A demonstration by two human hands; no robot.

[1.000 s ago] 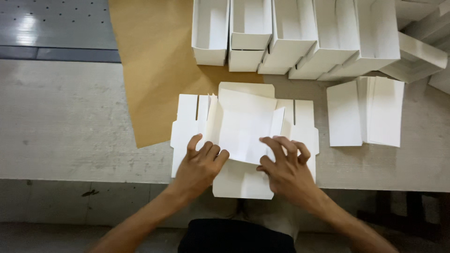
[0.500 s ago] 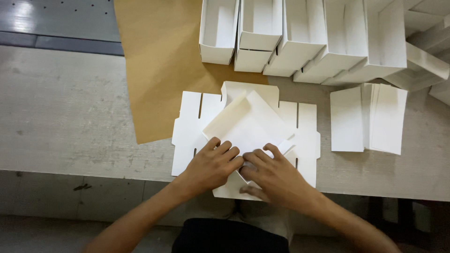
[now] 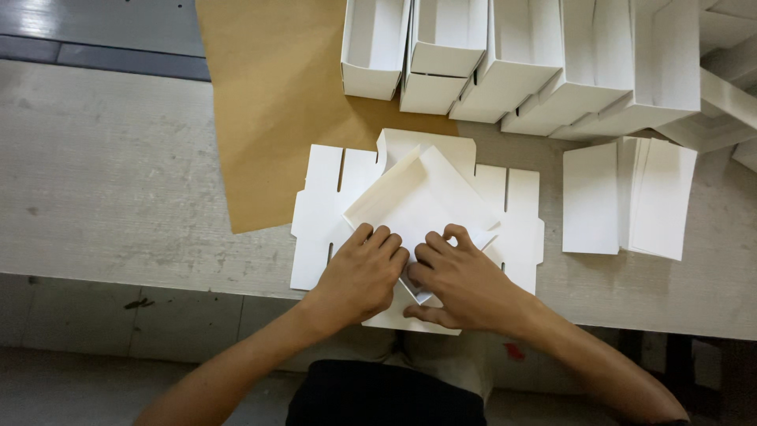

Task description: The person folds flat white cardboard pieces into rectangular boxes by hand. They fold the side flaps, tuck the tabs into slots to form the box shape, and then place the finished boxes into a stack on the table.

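A flat white die-cut cardboard box blank (image 3: 323,201) lies near the front edge of the table. A folded white cardboard piece (image 3: 422,197) lies on top of it, turned at an angle. My left hand (image 3: 359,276) and my right hand (image 3: 465,280) sit side by side at its near corner. Both press down on it, fingertips almost touching. The near part of the piece is hidden under my hands.
A brown paper sheet (image 3: 276,102) covers the table at the back left. Several assembled white boxes (image 3: 505,55) stand in a row along the back. A stack of folded white card pieces (image 3: 627,197) lies to the right. The grey table top (image 3: 110,173) ends at its front edge below my hands.
My hands have come together from either side of the folded piece to its near corner. The piece has turned and now lies flatter on the blank.
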